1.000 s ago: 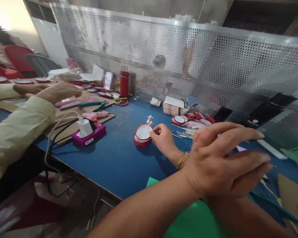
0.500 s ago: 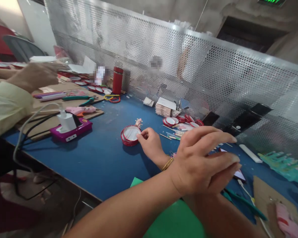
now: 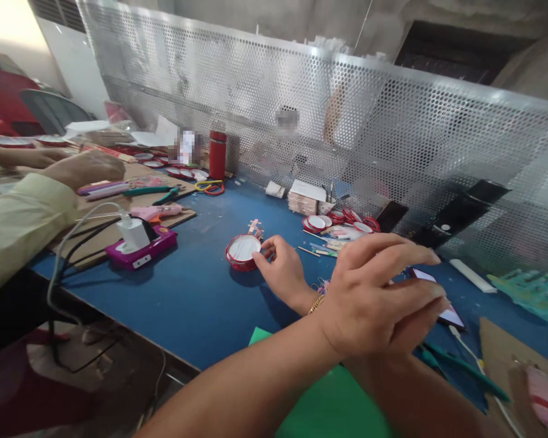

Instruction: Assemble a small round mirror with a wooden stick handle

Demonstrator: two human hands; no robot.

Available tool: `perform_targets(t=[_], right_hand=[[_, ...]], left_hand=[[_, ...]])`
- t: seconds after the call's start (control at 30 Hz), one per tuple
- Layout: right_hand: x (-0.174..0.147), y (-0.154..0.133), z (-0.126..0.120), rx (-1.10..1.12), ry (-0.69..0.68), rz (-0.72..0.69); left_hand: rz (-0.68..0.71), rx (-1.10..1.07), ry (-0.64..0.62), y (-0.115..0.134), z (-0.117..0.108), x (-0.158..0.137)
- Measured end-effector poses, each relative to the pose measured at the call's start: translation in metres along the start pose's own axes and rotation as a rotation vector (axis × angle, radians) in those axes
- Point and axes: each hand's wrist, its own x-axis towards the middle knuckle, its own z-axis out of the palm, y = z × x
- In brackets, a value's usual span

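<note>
My forearms cross. My right hand, with a gold bracelet at its wrist, pinches the right edge of a small red-rimmed round piece with a white face. That piece sits low over the blue table, and a small pale wooden piece shows just behind it. Over the right wrist lies my left hand, its fingers bent and apart, with nothing visible in them. A phone lies beyond the left hand's fingertips, partly covered by them. Under my arms is a green sheet.
Several red-rimmed discs and thin sticks lie by the perforated metal screen. To the left are a purple power strip, scissors, a red bottle and a co-worker's hand. Teal pliers and a pink glue gun lie right.
The view has shifted slightly, so most things sit a little farther right and lower. My hands keep the same pose, and the right stays on the round piece. The co-worker's hands have moved.
</note>
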Motion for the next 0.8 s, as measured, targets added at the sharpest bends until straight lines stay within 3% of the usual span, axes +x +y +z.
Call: perform_targets(t=[0.1, 0.27, 0.37, 0.57, 0.8], right_hand=[[0.003, -0.01, -0.009, -0.147, -0.017, -0.221], [0.023, -0.023, -0.012, -0.367, -0.293, -0.638], [0.035, -0.023, -0.002, -0.439, -0.401, -0.788], [0.047, -0.019, 0.012, -0.587, -0.44, -0.854], [0.036, -0.028, -0.011, -0.539, -0.345, -0.814]], left_hand=[[0.006, -0.003, 0.016, 0.0, -0.001, 0.001], [0.001, -0.026, 0.062, -0.001, -0.005, 0.005], [-0.023, -0.034, 0.061, 0.0, -0.008, 0.007], [-0.026, -0.052, 0.046, 0.001, -0.008, 0.008], [-0.027, -0.019, 0.03, -0.004, -0.006, 0.009]])
